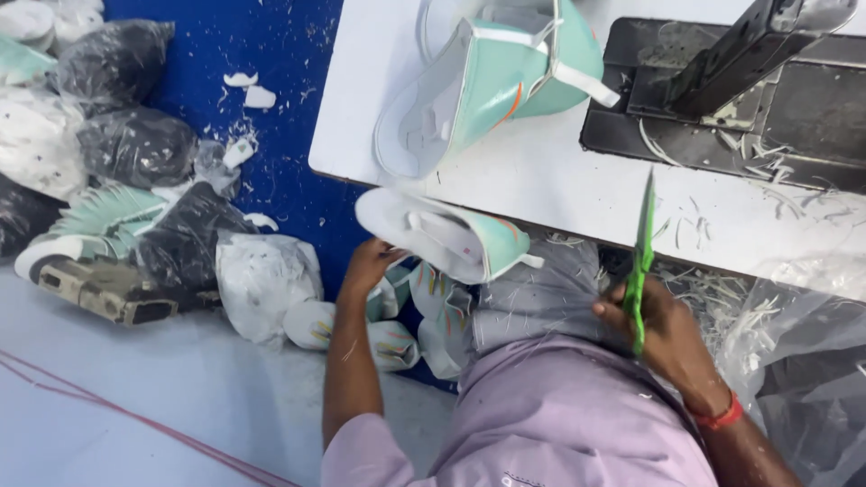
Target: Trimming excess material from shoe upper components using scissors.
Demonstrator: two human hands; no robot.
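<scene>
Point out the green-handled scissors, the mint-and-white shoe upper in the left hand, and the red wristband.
Green-handled scissors (642, 257): head view, on the green blade shank above the right hand.
Mint-and-white shoe upper (442, 236): head view, on its white lining.
Red wristband (720, 418): head view, on the band at the right wrist.

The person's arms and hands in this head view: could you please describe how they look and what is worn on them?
Both hands, the left hand and the right hand, are bare, without gloves. The forearms are uncovered; short sleeves of a pale lilac shirt end above the elbows. A red band circles the right wrist. No ring or watch is visible.
</scene>
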